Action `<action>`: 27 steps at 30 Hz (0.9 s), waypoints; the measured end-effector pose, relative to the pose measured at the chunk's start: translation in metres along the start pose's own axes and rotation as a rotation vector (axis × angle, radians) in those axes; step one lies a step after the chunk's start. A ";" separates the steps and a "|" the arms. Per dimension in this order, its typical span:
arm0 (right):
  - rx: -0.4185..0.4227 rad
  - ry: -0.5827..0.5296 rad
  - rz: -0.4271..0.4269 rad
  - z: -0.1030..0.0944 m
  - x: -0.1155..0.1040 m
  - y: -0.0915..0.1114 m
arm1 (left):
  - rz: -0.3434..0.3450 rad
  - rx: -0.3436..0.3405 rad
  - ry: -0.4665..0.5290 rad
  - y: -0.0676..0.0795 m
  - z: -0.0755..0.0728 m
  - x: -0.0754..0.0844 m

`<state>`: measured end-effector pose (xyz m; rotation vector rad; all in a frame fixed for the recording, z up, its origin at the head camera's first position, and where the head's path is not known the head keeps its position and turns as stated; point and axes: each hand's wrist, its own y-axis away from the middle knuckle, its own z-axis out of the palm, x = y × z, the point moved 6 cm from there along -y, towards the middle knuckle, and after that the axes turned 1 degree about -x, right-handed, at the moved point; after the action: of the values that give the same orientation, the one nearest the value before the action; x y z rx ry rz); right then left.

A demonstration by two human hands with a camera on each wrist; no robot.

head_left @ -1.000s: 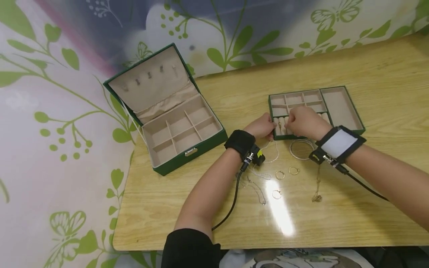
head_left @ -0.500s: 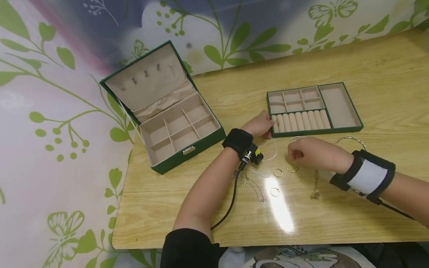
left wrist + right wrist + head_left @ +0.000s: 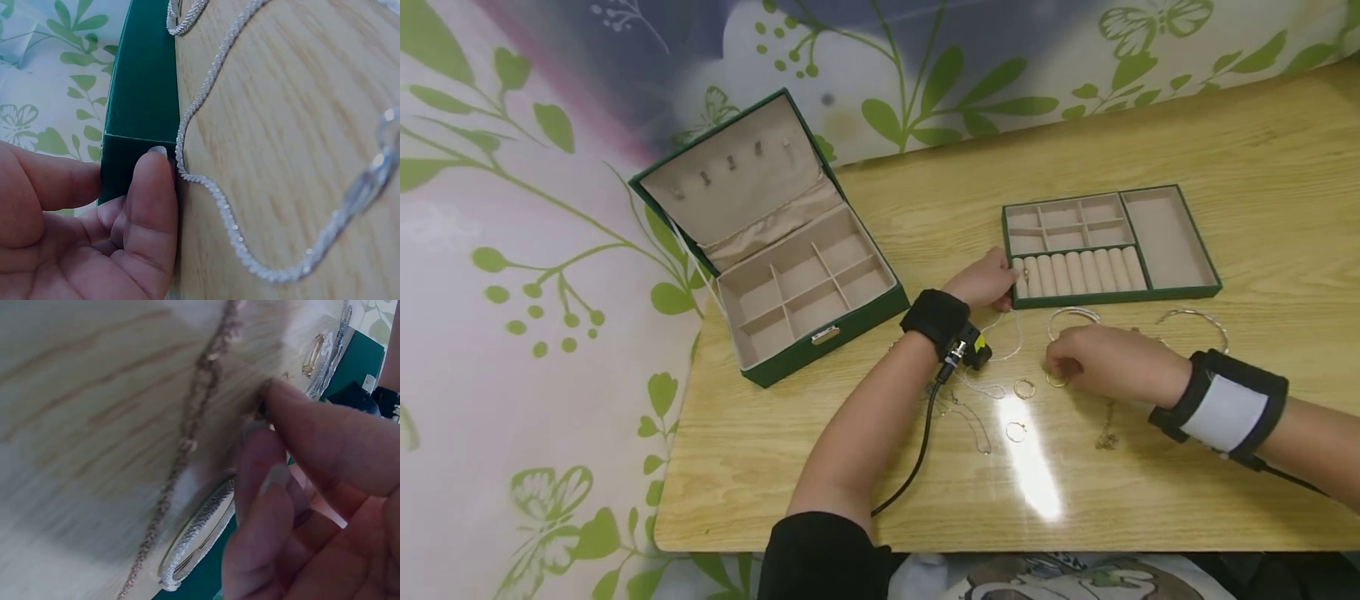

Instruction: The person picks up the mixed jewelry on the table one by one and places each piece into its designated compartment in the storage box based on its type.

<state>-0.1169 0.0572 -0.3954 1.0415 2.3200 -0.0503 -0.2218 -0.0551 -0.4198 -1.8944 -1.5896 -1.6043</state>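
Observation:
My left hand (image 3: 981, 282) pinches the near left corner of a green jewelry tray (image 3: 1112, 297) between thumb and fingers; the left wrist view shows the thumb against its green side wall. One small gold ring (image 3: 1026, 274) sits in the ring rolls at the tray's left end. In front of the tray, my right hand (image 3: 1108, 358) is low over the table, its thumb and forefinger pinching a gold hoop-like ring (image 3: 1057, 383) that the fingers partly cover. Just behind this hand lies a silver bangle (image 3: 194, 534). A fine gold chain (image 3: 169, 481) runs beside it.
An open green jewelry box (image 3: 820, 333) with divided compartments stands at the left. Two gold rings, one nearer the tray (image 3: 1024, 389) and one nearer the edge (image 3: 1017, 432), lie between the arms. A silver rope necklace (image 3: 228, 219) and another bangle (image 3: 1195, 313) are near the tray.
My right hand has come away from the ring rolls, down toward the table's front, and its fingertips have closed at the gold ring. The left hand stays on the tray corner.

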 end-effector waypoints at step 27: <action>0.109 0.029 -0.017 -0.013 0.000 0.001 | 0.008 0.039 -0.013 -0.001 0.000 0.000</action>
<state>-0.1225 0.0610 -0.3848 1.0821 2.3752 -0.1710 -0.2222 -0.0544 -0.4203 -1.8927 -1.6046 -1.5502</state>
